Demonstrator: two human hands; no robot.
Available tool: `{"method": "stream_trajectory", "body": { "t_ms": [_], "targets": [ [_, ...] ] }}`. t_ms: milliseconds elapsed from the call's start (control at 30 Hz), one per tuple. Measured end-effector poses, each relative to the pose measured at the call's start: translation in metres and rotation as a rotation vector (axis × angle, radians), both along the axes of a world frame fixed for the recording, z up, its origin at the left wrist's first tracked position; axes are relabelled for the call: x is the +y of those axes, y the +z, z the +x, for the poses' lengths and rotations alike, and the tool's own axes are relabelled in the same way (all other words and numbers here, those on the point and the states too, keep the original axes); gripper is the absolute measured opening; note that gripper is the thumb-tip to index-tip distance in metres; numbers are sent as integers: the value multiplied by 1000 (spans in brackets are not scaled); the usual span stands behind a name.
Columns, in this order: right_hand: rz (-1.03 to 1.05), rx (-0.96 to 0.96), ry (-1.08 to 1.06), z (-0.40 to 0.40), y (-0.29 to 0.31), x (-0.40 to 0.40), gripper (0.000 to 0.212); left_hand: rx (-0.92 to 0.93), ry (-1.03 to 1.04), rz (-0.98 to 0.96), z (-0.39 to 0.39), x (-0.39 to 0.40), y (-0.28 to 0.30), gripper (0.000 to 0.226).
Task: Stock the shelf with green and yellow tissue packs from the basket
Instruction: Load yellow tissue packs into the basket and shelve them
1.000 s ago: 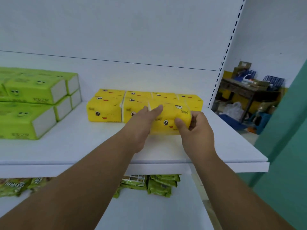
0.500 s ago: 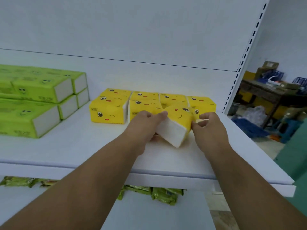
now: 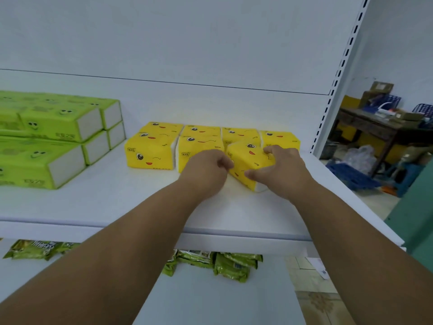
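A yellow tissue pack [image 3: 249, 161] with a cartoon face sits askew on the white shelf [image 3: 117, 202], in front of a row of several yellow packs [image 3: 150, 151]. My right hand [image 3: 281, 172] grips its right side, thumb on the front and fingers over the top. My left hand [image 3: 206, 170] has curled fingers against the pack's left edge. Green tissue packs [image 3: 46, 137] are stacked two high at the shelf's left. The basket is out of view.
A lower shelf [image 3: 210, 301] holds green snack bags [image 3: 229, 263]. The shelf's slotted upright [image 3: 337, 73] stands at the right. Beyond it are a wooden desk [image 3: 375, 127] with boxes and clutter on the floor.
The held yellow pack has turned, its white end swinging from facing me toward the lower right. It has settled lower onto the shelf, with both hands staying on it.
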State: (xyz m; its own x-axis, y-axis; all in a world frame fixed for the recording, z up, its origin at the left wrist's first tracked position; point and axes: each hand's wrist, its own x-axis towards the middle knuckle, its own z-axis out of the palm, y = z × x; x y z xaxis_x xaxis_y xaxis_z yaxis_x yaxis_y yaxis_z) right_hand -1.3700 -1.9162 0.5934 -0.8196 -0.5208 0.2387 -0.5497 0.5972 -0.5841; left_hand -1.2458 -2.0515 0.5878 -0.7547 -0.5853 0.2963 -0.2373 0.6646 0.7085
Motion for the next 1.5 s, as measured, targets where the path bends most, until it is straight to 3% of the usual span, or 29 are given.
{"method": "stream_trajectory", "body": {
  "t_ms": [167, 300, 367, 733, 1167, 1333, 1500],
  "targets": [
    [-10, -42, 101, -9, -6, -6, 65, 118, 135, -325, -7, -26, -4, 25],
    [148, 99, 81, -22, -1, -4, 62, -63, 116, -715, -21, -36, -6, 45],
    [151, 147, 54, -27, 0, -5, 58, -150, 148, -823, -26, -40, -5, 49],
    [66, 189, 131, -37, -5, -34, 49, -174, 211, -900, -32, -50, -6, 52],
    [120, 287, 97, -26, -6, -46, 58, -251, 74, -991, -28, -36, -1, 51],
    [9, 361, 53, 10, -4, -38, 56, -159, 24, -908, -4, -19, 1, 51],
    [-179, 438, 88, 79, 4, -31, 46, 141, 1, -744, 49, -3, 8, 32]
  ]
}}
